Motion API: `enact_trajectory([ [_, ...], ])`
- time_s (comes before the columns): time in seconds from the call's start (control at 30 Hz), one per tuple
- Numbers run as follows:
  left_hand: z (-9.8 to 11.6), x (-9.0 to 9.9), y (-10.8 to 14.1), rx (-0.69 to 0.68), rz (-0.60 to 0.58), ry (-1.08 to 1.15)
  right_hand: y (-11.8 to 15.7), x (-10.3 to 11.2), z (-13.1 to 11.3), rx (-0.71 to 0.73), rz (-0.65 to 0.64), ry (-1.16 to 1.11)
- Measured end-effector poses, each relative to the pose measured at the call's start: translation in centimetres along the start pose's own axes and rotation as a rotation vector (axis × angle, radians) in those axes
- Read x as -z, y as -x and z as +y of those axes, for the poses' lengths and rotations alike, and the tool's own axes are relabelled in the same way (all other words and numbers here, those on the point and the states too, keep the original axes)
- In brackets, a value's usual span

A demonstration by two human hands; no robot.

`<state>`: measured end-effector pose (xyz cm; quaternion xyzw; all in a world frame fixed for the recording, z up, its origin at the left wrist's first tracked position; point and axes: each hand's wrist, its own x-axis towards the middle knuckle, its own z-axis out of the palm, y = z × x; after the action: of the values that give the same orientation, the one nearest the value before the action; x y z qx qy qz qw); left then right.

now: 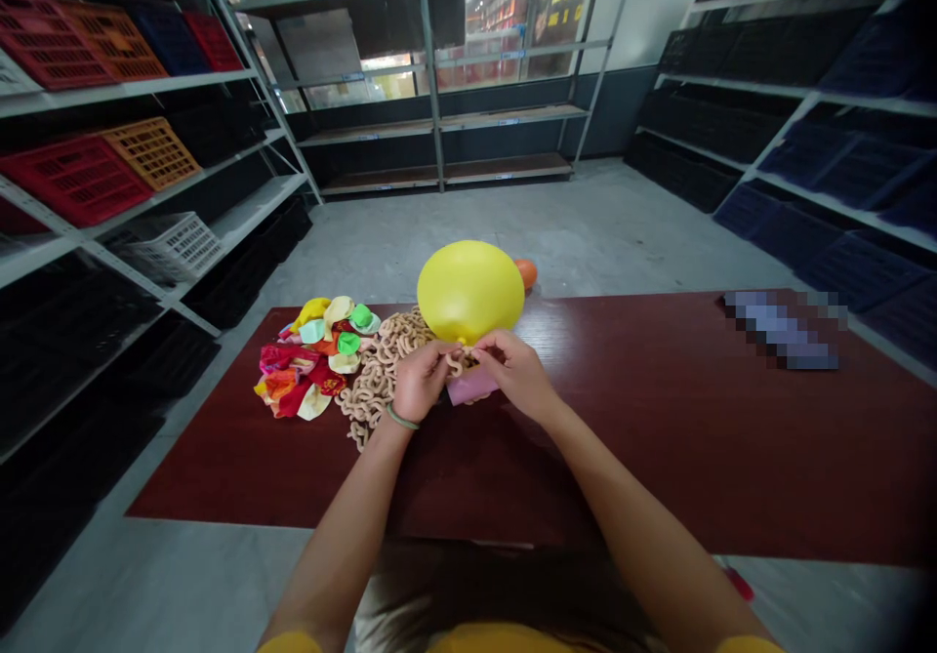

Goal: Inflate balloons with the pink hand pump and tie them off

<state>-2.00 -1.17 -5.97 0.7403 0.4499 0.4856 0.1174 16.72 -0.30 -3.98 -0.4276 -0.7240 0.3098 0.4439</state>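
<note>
An inflated yellow balloon (470, 287) stands above the table with its neck toward me. My left hand (423, 380) and my right hand (514, 370) meet at that neck, fingertips pinched together. A small beige curled piece (455, 364) shows between the fingers; how it sits on the neck is hard to make out. Below the hands lies a pink flat block (472, 386), partly covered by them. To the left of my left hand spreads a heap of beige curled pieces (377, 370). Beyond it is a pile of limp coloured balloons (311, 355).
The dark red table (630, 438) stretches out to both sides. A blurred-out flat object (780, 329) lies at its right. Behind the yellow balloon, an orange round thing (525, 273) shows. Shelves with crates (77, 180) line the left, and more racks stand behind and right.
</note>
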Motion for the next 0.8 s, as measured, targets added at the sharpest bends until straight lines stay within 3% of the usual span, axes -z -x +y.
enact_trajectory([
  [0.23, -0.1, 0.1, -0.1, 0.133, 0.039, -0.008, 0.2, 0.2, 0.5, 0.241, 0.139, 0.418],
  [0.4, 0.2, 0.3, -0.4, 0.182, 0.052, -0.065, 0.2, 0.3, 0.7, 0.305, 0.200, 0.578],
  [0.67, -0.4, -0.7, -0.3, 0.263, 0.022, 0.144, 0.1, 0.9, 1.7, 0.363, 0.182, 0.410],
  [0.8, -0.7, -1.3, -0.7, 0.292, 0.063, 0.317, -0.5, 1.7, 1.8, 0.287, 0.202, 0.280],
])
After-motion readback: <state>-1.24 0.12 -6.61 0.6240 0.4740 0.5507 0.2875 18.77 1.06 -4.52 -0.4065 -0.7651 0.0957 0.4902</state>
